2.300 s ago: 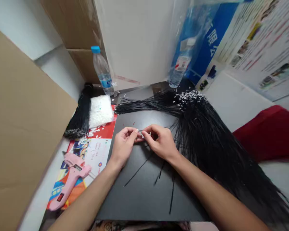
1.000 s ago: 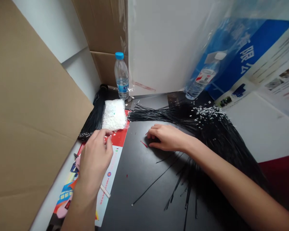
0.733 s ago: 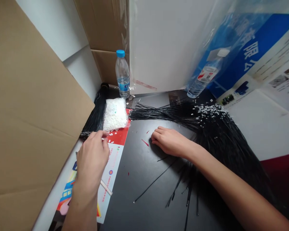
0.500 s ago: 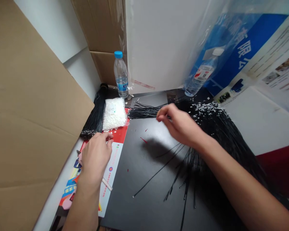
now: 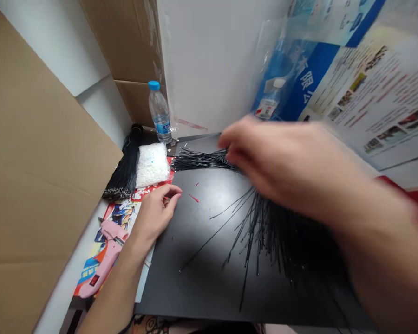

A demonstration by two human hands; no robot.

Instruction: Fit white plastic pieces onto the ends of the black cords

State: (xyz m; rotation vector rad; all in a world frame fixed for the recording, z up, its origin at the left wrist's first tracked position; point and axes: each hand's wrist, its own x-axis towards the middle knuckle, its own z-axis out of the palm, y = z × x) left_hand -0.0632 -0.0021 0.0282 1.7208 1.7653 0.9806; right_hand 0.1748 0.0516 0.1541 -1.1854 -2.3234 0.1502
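My left hand (image 5: 158, 211) hovers over the left part of the dark table, just in front of a bag of small white pieces (image 5: 152, 164). Its thumb and forefinger come together in a pinch; whatever may be between them is too small to see. My right hand (image 5: 264, 157), smeared by motion, is raised over the right side with bent fingers. Beneath and behind it spreads a large pile of thin black cords (image 5: 268, 232), partly hidden by the arm. A flat bundle of black cords (image 5: 202, 160) lies at the back, its right end behind my right fingertips.
A pink glue gun (image 5: 107, 255) rests on printed sheets at the left. Another black cord bundle (image 5: 121, 171) lies beside the white bag. Two water bottles, one blue-capped (image 5: 160, 113) and one white-capped (image 5: 269, 99), stand at the back. Cardboard (image 5: 38, 185) walls the left side.
My right hand has come up and closer to the camera. My left hand has moved right, off the printed sheet, and its fingers have pinched together. The view has shifted, uncovering the glue gun.
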